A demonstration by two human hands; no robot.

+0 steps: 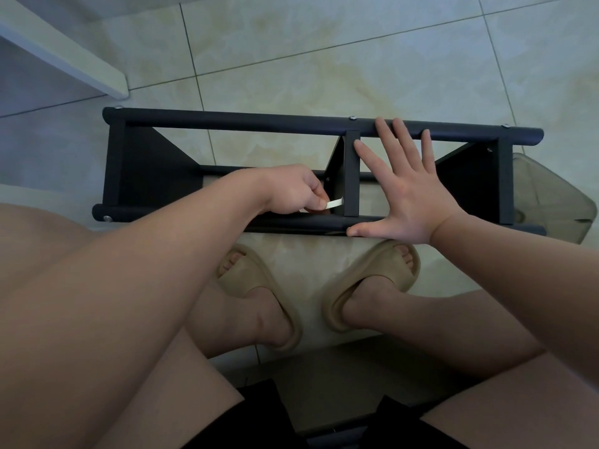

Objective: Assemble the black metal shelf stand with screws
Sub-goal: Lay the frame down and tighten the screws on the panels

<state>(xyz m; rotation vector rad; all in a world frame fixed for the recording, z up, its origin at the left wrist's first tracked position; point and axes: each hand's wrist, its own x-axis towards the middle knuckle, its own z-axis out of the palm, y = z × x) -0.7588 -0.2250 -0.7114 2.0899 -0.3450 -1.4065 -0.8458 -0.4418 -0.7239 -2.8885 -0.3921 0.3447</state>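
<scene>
The black metal shelf stand (246, 122) lies on its side on the tiled floor in front of me, with two long round bars and three cross panels. Silver screw heads (352, 117) show along the far bar. My left hand (291, 189) reaches inside the frame and pinches a small flat silver wrench (334, 203) beside the middle panel (351, 176), near the close bar. My right hand (408, 186) lies flat and spread over the frame: fingertips on the far bar, thumb on the near bar.
My feet in beige slippers (372, 286) stand just below the stand. A translucent grey plastic container (551, 202) sits at the stand's right end. A white furniture edge (64, 59) runs across the upper left. Beige floor tiles stretch beyond the stand.
</scene>
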